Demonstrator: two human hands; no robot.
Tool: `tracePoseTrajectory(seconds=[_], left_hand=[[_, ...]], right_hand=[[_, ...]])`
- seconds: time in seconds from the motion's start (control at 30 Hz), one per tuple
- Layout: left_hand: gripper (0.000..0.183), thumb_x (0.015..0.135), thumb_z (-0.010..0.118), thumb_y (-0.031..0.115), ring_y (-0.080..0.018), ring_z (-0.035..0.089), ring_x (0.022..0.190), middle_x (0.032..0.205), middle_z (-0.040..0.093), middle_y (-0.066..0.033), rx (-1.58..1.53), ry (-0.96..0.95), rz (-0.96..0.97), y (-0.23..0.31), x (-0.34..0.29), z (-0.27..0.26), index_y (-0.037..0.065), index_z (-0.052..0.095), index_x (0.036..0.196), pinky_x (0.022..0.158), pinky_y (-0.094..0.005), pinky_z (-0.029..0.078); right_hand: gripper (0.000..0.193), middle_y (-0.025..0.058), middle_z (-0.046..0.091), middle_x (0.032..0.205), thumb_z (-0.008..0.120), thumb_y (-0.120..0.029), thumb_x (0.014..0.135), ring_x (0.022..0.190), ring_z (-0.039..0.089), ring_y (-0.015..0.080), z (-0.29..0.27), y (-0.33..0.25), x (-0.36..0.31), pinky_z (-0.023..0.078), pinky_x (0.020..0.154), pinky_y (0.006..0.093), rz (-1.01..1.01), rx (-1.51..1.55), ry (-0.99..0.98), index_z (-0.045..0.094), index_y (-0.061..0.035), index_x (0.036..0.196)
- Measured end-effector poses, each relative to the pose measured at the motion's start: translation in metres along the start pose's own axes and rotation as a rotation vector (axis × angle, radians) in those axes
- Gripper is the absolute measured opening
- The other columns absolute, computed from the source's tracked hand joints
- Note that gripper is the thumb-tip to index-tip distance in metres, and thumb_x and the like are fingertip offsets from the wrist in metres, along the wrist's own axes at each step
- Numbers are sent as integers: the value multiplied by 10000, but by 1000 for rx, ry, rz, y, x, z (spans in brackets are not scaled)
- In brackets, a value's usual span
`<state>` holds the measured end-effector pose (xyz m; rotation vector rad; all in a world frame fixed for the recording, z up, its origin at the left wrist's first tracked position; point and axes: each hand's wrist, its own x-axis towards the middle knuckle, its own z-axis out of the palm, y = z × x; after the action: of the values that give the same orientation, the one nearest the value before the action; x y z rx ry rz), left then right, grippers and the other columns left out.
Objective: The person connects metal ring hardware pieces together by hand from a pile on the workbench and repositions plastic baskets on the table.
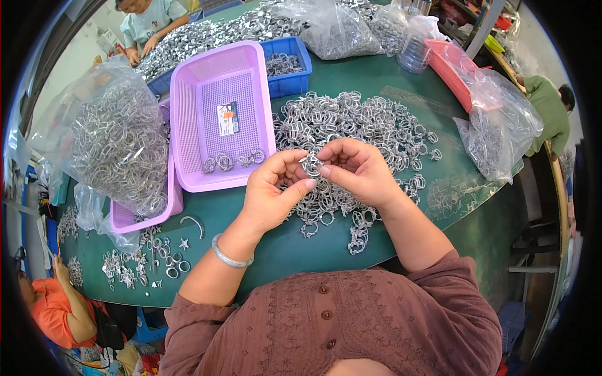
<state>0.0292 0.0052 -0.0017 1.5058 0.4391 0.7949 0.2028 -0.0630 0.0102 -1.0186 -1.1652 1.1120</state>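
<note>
I pinch a small silver-grey metal ring (311,165) between the fingertips of both hands, above the table's middle. My left hand (276,188), with a pale bangle (231,254) on its wrist, grips it from the left, thumb pointing inward. From the other side my right hand (360,172) holds the same ring by thumb and fingers. Beneath and beyond them spreads a large heap of similar metal rings (351,119). Just left of my left hand, a lilac plastic basket (177,125) has a few such rings inside near its close edge.
A bulging clear bag of rings (110,144) rests in another lilac basket (179,200) at left. Loose rings (125,266) lie near the front-left edge. Behind are a blue bin (301,78) and bags (342,34); a red basket (451,75) stands right. Other people are around the green table (338,72).
</note>
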Motion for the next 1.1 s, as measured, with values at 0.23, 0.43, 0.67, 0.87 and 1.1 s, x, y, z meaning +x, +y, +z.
tracePoseTrajectory(seconds=[0.23,0.43,0.67,0.87,1.1], left_hand=[[386,780,621,-22,-76,544,818,901,554,-20,-72,21,9,4,-1,4,4,496,1145,705,-210,471],[313,808,579,-49,-87,550,850,951,568,-37,-195,84,75,-4,-2,10,-2,503,1108,757,-214,464],[301,814,573,-47,-101,558,897,987,575,-56,-155,64,87,-3,-2,9,-3,501,1102,765,-217,465],[314,811,575,-45,-129,562,946,1029,569,-75,-162,36,122,-1,-2,10,-9,498,1114,816,-239,463],[380,815,576,-25,-122,554,953,1076,575,-71,-246,13,93,-7,1,5,-7,484,1182,808,-235,448]], right_hand=[[156,24,587,833,609,5,761,742,556,79,1,1,-1,457,656,221,-213,-289,37,590,-11,915],[203,73,586,827,643,44,686,733,587,173,0,-4,3,469,642,262,-519,-570,-5,598,-28,869],[206,80,580,848,650,51,656,792,581,225,1,-4,3,473,678,302,-562,-616,18,587,-41,830],[226,90,559,902,652,50,652,818,574,241,2,-6,2,471,696,313,-581,-676,11,574,-40,844],[308,84,567,915,652,35,686,789,578,187,3,-1,0,480,650,274,-486,-557,66,544,-28,968]])
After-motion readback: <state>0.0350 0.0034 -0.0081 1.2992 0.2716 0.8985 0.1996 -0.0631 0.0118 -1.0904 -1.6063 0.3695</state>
